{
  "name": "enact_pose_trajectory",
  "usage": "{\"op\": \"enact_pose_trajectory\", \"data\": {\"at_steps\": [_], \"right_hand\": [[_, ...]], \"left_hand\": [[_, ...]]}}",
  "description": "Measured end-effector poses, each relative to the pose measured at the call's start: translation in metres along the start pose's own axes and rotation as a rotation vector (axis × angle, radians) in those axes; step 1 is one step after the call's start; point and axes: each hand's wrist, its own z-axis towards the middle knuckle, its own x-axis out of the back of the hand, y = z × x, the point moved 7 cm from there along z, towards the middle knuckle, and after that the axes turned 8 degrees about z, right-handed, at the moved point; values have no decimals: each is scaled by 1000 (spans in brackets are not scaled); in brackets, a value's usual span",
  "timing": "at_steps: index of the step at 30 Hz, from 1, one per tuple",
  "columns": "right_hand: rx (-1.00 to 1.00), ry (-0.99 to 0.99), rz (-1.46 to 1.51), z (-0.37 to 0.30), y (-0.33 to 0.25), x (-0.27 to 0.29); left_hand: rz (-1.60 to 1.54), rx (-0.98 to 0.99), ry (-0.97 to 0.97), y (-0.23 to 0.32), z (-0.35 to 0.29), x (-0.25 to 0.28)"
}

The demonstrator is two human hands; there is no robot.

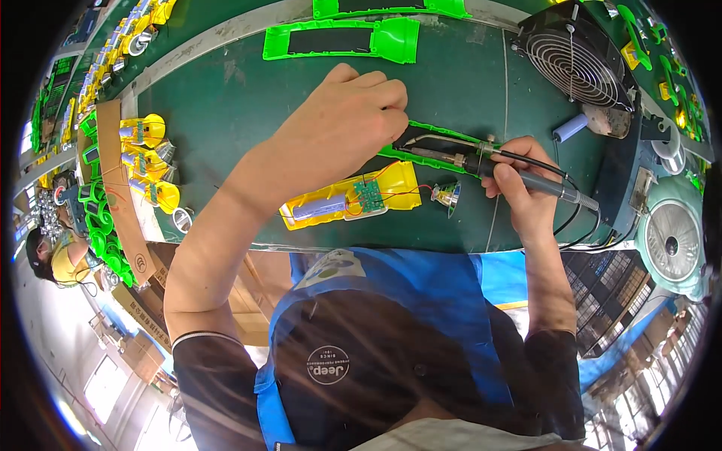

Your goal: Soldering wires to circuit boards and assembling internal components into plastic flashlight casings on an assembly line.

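My right hand (523,184) grips a soldering iron (543,186) with a thin curved metal tube along its tip. The tip points left, over a bright green plastic casing (444,129) lying on the bench. My left hand (350,109) is at the casing's left end, its fingers curled together; whatever they pinch is hidden. Closer to me lies a yellow half shell (398,179) holding a blue battery cell (320,207) and a small green circuit board (368,197). Red wires run from it to a shiny reflector cup (446,195) on its right.
Another green casing (398,41) lies beyond my hands. A square black fan (575,64) stands at far right, near a loose blue cell (570,128). Wire spool (667,144) and round fan (671,237) are right. Yellow assemblies (154,131) line a cardboard edge (113,165) left; another person (68,259) sits beyond.
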Motion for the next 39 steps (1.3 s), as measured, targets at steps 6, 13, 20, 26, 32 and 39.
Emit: {"op": "enact_pose_trajectory", "data": {"at_steps": [6,13,20,26,32,39], "right_hand": [[-54,-10,-36,0,-3,-5],[-35,-7,-35,2,0,-5],[-28,10,71,0,-1,1],[109,102,-37,-10,-5,8],[143,83,-7,-14,-2,12],[212,46,131,-14,-1,16]], "left_hand": [[17,-5,14,0,-1,-1],[18,-12,1,-1,2,-1],[14,-16,27,1,1,3],[11,-29,1,2,2,0],[11,-15,-42,1,2,0],[-34,-4,-61,1,4,1]]}}
